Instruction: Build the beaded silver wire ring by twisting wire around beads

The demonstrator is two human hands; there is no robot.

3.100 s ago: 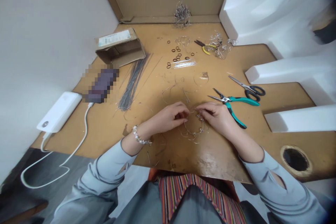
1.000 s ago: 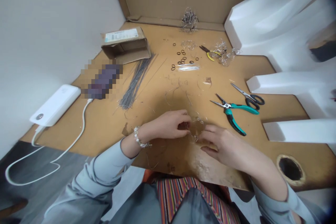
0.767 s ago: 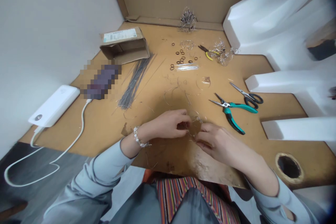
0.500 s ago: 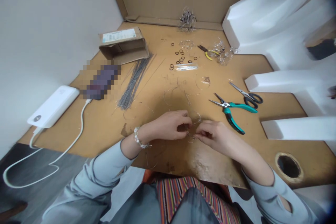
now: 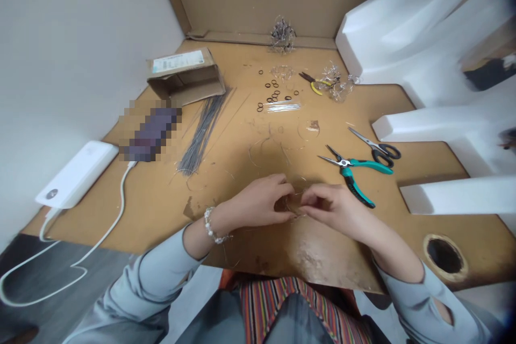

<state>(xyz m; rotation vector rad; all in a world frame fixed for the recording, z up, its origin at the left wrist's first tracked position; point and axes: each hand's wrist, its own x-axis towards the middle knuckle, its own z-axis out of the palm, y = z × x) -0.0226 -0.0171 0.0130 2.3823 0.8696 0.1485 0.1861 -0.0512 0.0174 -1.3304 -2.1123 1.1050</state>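
Note:
Over the front middle of the table, my left hand curls its fingers around a thin bent wire. Facing it, my right hand pinches the same wire between thumb and fingertips. Only short bits of this wire show between the hands, and its full shape is hidden. To the right of my right hand lie teal-handled long-nose pliers with their jaws apart. Black-handled scissors rest just beyond the pliers. Loose curved wires lie on the table past my left hand.
A bundle of grey wires lies left, before an open cardboard box. Black rings, short straight wires and yellow-handled pliers lie farther back, near tangled wire pieces. White foam borders the right; a power bank lies left.
My two hands have come slightly closer together, and the loop of wire seen above my right fingers has dropped lower between them. The whole view has shifted slightly.

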